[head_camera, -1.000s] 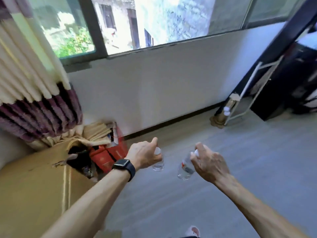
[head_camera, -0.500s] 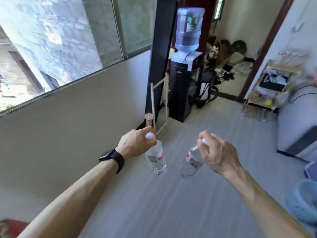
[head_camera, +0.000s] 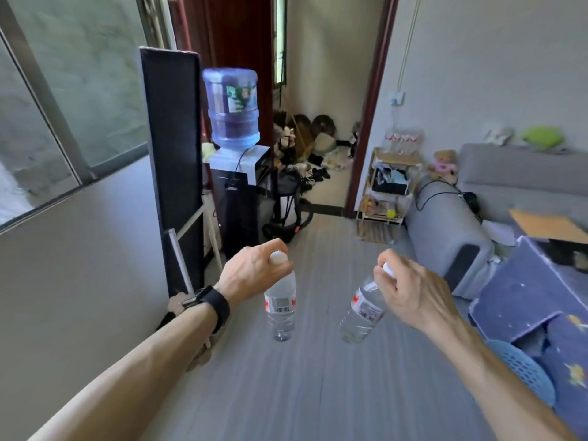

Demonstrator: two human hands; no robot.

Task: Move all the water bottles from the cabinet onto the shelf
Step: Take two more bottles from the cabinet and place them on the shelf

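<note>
Bottles, 2 of them, are in the air above the grey floor [head_camera: 286,393], one in each hand, so this looks like the carrying stage between cabinet and shelf. The left hand [head_camera: 251,276] has its fingers clamped around the neck just under the white cap, and its bottle [head_camera: 280,305] hangs nearly upright. The right hand [head_camera: 413,294] has its fingers closed over the cap and neck of the other bottle [head_camera: 362,313], which tilts with its base swung toward the left. Holding them by the neck lets each hang freely and leaves the soft body unsqueezed, which probably suits a quick walk.

Both bottles are clear thin plastic with ribbed lower halves, round white caps and a white label with red marks and a barcode. They appear full of water, so they would be heavy for their size and slippery if wet.

A small wire-and-wood shelf [head_camera: 386,186] stands at the far wall beside the doorway, next to the grey sofa [head_camera: 445,230]; it is likely the destination. No cabinet is in view. A water dispenser [head_camera: 235,173] stands to the left.
</note>
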